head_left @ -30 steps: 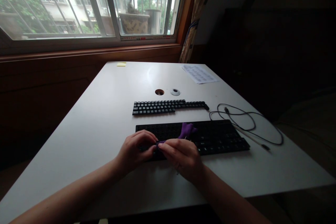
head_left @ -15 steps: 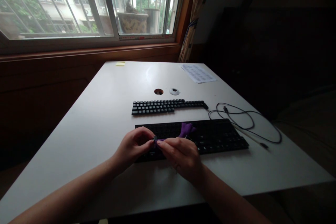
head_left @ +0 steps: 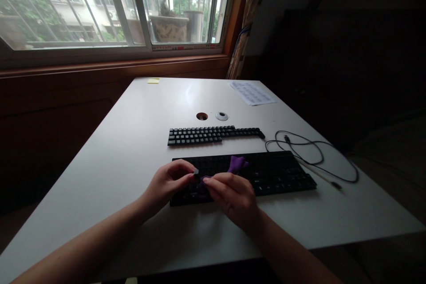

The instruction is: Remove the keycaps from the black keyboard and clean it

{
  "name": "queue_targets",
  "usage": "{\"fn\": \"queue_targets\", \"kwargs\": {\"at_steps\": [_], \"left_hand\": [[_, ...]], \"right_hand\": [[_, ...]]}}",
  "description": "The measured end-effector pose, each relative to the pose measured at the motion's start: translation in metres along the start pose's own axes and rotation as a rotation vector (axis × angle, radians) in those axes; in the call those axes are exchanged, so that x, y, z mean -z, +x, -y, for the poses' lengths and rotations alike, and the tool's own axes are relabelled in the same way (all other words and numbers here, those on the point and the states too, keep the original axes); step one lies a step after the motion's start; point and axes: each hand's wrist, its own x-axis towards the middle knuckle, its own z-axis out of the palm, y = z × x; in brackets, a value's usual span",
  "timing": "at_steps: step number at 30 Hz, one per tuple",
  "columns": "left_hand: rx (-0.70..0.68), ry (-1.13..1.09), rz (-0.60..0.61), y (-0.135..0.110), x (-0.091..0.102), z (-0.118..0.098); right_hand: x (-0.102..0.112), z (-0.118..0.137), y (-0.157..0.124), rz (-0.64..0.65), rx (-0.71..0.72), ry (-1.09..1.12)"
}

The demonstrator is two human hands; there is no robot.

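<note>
Between thumb and forefinger, my left hand [head_left: 171, 179] pinches a small dark keycap [head_left: 196, 172]. A purple cloth [head_left: 237, 164] is gripped in my right hand [head_left: 234, 193]; one corner pokes out at the fingertips and the rest bunches up behind the fingers. Both hands are over the left half of a black keyboard [head_left: 279, 171], hiding part of it. Beyond it, loose keycaps [head_left: 196, 136] stand side by side in several rows on the white table.
A black cable [head_left: 319, 142] loops on the table [head_left: 126, 159] right of the keyboard. Farther back are a cable hole [head_left: 202, 116], its round white cover [head_left: 222, 116], printed paper [head_left: 253, 93] and a yellow sticky note [head_left: 153, 80]. A barred window [head_left: 109, 9] is behind.
The cloth corner in my right hand has come away from the keycap, and a small gap now shows between the fingertips. My left hand still holds the keycap.
</note>
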Motion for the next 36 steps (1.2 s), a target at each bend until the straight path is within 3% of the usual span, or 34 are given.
{"fn": "queue_targets", "kwargs": {"at_steps": [7,15,24,27,33,36], "left_hand": [[-0.028,0.095,0.024,0.002,0.004,-0.002],[0.090,0.020,0.024,-0.002,0.001,0.005],[-0.015,0.037,-0.001,-0.003,0.002,0.009],[-0.112,0.118,0.021,-0.003,0.002,0.007],[-0.580,0.508,0.067,-0.003,0.001,0.004],[-0.708,0.592,0.062,-0.003,0.001,0.003]], "right_hand": [[0.000,0.000,0.003,-0.071,-0.092,0.084],[-0.003,0.004,0.005,-0.049,-0.085,0.133],[-0.005,0.002,0.002,0.013,-0.061,0.157],[-0.001,0.002,0.003,-0.002,-0.052,0.152],[0.005,0.003,0.004,-0.095,-0.129,0.153],[0.005,0.003,0.005,-0.097,-0.138,0.161]]}}
